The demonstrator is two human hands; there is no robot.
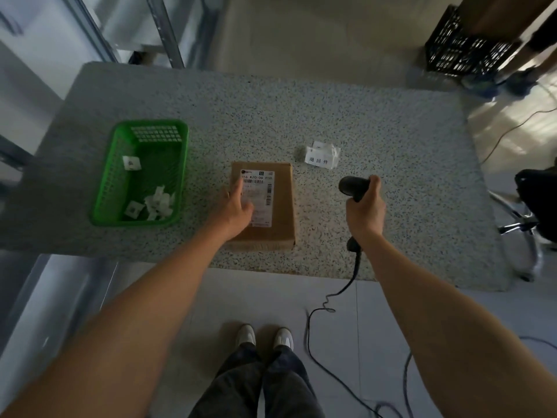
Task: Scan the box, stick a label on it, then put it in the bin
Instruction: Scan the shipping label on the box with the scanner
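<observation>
The box (271, 206) lies flat on the tabletop (361, 116). The left hand (236, 208) presses its printed label (257, 191), forefinger extended, other fingers curled. The right hand (364, 211) has its fingers clamped round the scanner (352, 186), just right of the box.

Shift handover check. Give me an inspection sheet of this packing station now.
Surface: speckled grey table, dim light.
Job's things: cardboard box flat, shipping label up; green bin left of it, holding paper scraps; white label slips behind box.
Clutter: nothing seen.
Hands: left hand resting on box; right hand gripping black scanner.
Cables: scanner cord trailing to floor.
Surroundings: black crate, chair base, metal shelving.
</observation>
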